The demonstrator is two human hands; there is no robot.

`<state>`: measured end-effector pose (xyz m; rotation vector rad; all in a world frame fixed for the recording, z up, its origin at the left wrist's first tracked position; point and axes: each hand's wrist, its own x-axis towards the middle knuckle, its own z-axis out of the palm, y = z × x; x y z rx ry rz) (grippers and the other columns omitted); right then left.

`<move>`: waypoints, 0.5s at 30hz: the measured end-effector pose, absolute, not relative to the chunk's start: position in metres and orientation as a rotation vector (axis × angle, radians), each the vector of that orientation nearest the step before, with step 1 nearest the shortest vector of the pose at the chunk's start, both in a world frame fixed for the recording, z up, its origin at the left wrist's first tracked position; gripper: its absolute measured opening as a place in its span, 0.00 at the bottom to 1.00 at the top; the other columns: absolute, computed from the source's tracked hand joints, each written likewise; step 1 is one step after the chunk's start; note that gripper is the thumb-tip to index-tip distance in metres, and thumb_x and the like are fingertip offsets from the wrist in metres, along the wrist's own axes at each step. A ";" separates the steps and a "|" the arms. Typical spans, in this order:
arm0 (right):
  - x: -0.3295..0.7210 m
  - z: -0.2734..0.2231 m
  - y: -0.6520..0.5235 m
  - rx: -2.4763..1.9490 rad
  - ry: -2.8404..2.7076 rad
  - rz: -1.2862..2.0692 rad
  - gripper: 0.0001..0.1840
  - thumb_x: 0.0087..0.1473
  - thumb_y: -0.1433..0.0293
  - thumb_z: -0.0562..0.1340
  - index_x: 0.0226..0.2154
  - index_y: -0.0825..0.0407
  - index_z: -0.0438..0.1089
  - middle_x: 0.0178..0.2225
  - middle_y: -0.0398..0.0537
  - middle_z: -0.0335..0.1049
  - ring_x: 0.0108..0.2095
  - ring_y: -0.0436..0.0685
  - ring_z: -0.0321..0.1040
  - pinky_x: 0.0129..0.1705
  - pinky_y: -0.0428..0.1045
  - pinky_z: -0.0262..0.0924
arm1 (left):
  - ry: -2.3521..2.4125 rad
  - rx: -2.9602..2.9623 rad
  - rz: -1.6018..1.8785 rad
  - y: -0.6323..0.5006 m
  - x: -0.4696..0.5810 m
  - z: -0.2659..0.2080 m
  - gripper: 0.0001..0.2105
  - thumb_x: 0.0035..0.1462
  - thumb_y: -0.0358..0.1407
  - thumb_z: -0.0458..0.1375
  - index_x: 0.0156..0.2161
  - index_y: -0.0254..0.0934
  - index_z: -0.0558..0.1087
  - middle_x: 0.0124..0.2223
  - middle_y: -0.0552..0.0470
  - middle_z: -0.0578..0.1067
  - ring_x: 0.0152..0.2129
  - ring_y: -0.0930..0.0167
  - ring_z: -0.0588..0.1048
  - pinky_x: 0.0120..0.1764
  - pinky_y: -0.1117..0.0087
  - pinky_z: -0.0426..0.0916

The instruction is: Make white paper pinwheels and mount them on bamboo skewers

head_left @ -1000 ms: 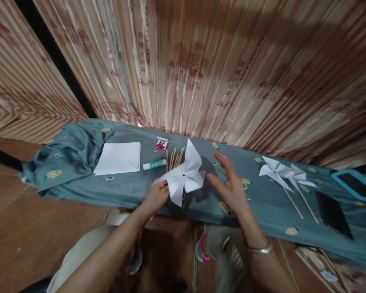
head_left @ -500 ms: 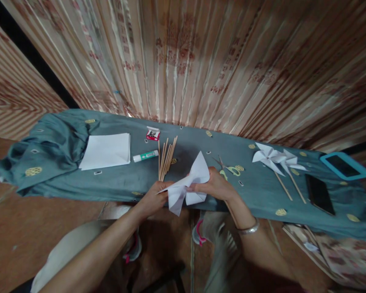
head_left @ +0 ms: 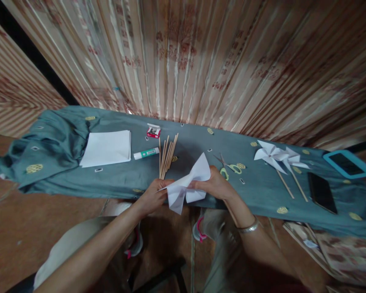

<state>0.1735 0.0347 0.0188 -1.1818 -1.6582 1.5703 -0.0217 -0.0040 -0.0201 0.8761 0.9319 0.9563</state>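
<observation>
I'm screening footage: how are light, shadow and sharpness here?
In the head view, light is dim, the patterned backdrop darkest at upper right; a soft shadow lies on the cloth beyond the held pinwheel; print on the glue stick is too soft to read; edges look stretched, probably by the lens.

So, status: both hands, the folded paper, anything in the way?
Left hand, right hand: both gripping. Folded paper: held between them. Sticks and scissors nearby, seemingly not blocking.

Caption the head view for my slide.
Left hand and right hand hold a white paper pinwheel; wooden sticks and scissors lie beyond on patterned cloth.
</observation>
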 end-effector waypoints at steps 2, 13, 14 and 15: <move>0.173 0.019 0.034 -1.180 -1.663 1.569 0.20 0.34 0.57 0.73 0.21 0.55 0.71 0.21 0.42 0.68 0.22 0.48 0.60 0.23 0.44 0.59 | 0.918 0.929 0.902 -0.004 -0.024 -0.019 0.07 0.40 0.34 0.67 0.18 0.35 0.76 0.18 0.52 0.71 0.17 0.73 0.65 0.21 0.76 0.60; 0.170 0.018 0.032 -1.126 -1.655 1.542 0.23 0.34 0.51 0.72 0.21 0.54 0.70 0.20 0.42 0.67 0.22 0.48 0.61 0.23 0.45 0.60 | 0.924 0.796 0.985 -0.005 -0.019 -0.007 0.06 0.33 0.28 0.67 0.16 0.38 0.75 0.17 0.52 0.73 0.16 0.71 0.69 0.20 0.75 0.63; 0.170 0.018 0.032 -1.123 -1.659 1.536 0.23 0.35 0.51 0.72 0.21 0.54 0.70 0.20 0.42 0.67 0.22 0.49 0.61 0.23 0.45 0.60 | 0.953 0.757 1.028 -0.006 -0.019 -0.002 0.07 0.30 0.25 0.67 0.16 0.38 0.75 0.15 0.54 0.72 0.16 0.71 0.69 0.19 0.75 0.62; 0.169 0.018 0.031 -1.123 -1.659 1.529 0.23 0.35 0.52 0.72 0.21 0.54 0.70 0.20 0.42 0.67 0.22 0.49 0.61 0.23 0.45 0.60 | 0.990 0.699 1.102 -0.008 -0.019 0.002 0.09 0.29 0.22 0.66 0.16 0.38 0.75 0.14 0.55 0.70 0.14 0.71 0.68 0.18 0.75 0.62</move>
